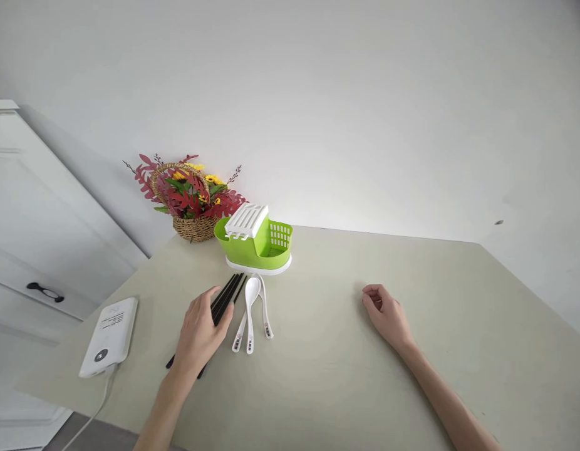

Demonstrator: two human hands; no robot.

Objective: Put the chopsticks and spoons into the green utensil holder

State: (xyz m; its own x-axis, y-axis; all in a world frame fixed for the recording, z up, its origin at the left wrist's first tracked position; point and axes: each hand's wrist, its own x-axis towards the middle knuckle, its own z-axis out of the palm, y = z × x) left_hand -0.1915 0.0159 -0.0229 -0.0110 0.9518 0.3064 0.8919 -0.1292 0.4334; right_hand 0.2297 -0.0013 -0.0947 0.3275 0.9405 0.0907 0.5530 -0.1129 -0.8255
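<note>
My left hand [200, 326] reaches over a bundle of black chopsticks [228, 297] on the table, its thumb on their right side and its fingers on the left. The grip is closed around the bundle, whose middle is hidden by the hand. One chopstick lies slightly apart along the right edge. Just right of them, three white spoons [252, 291] with printed handle ends overlap in a fan. Beyond stands a green cutlery holder [259, 250] with a slotted white top and white base. My right hand [384, 313] rests on the table with fingers curled, nothing visible in it.
A wicker basket [196, 228] of red and yellow flowers stands behind the holder, against the wall. At the table's left lies a white power bank [109, 337] with a cable [104, 394] running off the edge. A white cabinet [41, 238] stands farther left.
</note>
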